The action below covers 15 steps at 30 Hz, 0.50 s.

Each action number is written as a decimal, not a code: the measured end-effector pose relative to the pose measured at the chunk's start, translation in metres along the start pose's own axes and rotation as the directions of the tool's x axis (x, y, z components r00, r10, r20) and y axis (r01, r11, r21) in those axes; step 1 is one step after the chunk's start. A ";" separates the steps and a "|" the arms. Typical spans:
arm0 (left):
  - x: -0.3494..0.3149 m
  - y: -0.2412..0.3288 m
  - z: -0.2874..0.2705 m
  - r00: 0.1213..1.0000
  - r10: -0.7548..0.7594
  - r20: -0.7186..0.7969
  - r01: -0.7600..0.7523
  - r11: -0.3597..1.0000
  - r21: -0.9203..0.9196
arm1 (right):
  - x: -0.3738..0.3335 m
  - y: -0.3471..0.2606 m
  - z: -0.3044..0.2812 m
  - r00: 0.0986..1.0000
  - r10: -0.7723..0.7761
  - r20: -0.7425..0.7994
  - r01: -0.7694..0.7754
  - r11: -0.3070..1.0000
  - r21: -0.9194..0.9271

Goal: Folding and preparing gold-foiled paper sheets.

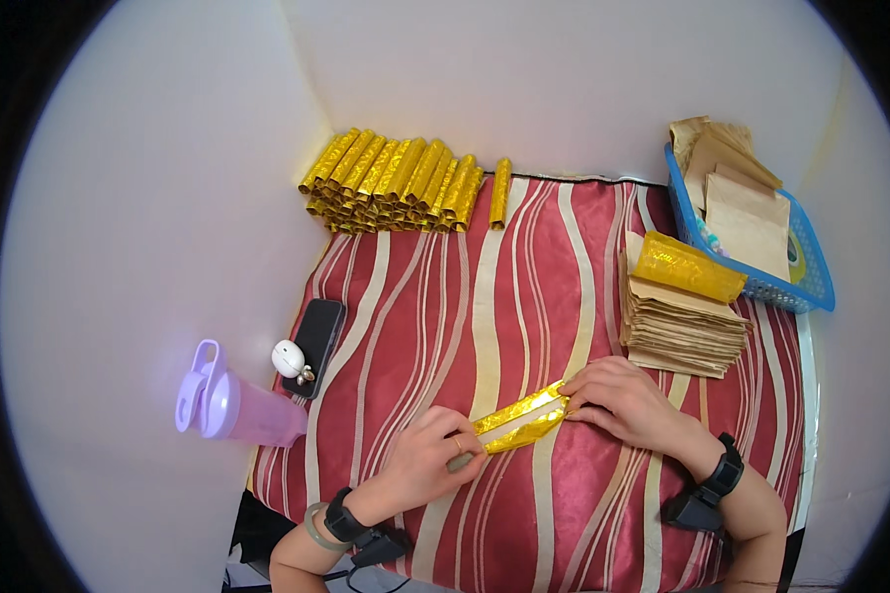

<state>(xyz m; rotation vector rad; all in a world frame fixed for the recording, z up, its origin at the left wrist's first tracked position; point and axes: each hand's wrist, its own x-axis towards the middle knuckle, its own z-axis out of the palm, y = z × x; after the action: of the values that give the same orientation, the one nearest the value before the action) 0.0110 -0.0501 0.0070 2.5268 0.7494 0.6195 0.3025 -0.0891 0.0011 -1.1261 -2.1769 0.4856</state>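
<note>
A strip of shiny gold foil paper [520, 419] lies slantwise near the front of the table, its long edges turned up around a paler middle. At its lower left end, my left hand [431, 452] pinches it between bent fingers; a ring shows on that hand. The upper right end is gripped by my right hand [625, 400], its fingers curled over the foil's edge. Finished-looking gold foil tubes [391, 178] are heaped at the back left, and a single gold tube [500, 194] lies just right of the heap.
To the right sits a stack of brown paper sheets [684, 331] topped by a yellow gold sheet [688, 267]. Behind it is a blue basket [816, 267] with brown papers. A black phone [322, 336], a white earphone case [288, 358] and a purple bottle [252, 407] are at left.
</note>
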 end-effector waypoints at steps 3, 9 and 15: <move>0.000 -0.002 0.003 1.000 -0.003 -0.030 0.002 1.000 -0.028 | -0.001 0.002 0.003 1.000 0.023 -0.008 -0.023 1.000 0.009; 0.001 0.004 0.001 0.999 -0.033 -0.040 0.031 0.999 -0.038 | 0.001 -0.005 0.001 1.000 0.010 -0.007 -0.010 0.999 -0.041; 0.001 0.001 0.002 0.991 -0.136 0.000 0.135 0.985 -0.104 | 0.004 -0.002 0.004 0.999 0.026 -0.021 -0.026 0.999 -0.028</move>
<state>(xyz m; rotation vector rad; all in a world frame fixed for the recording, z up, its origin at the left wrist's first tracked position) 0.0127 -0.0508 0.0063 2.3579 0.8616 0.6053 0.2968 -0.0872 0.0007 -1.1711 -2.1605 0.4538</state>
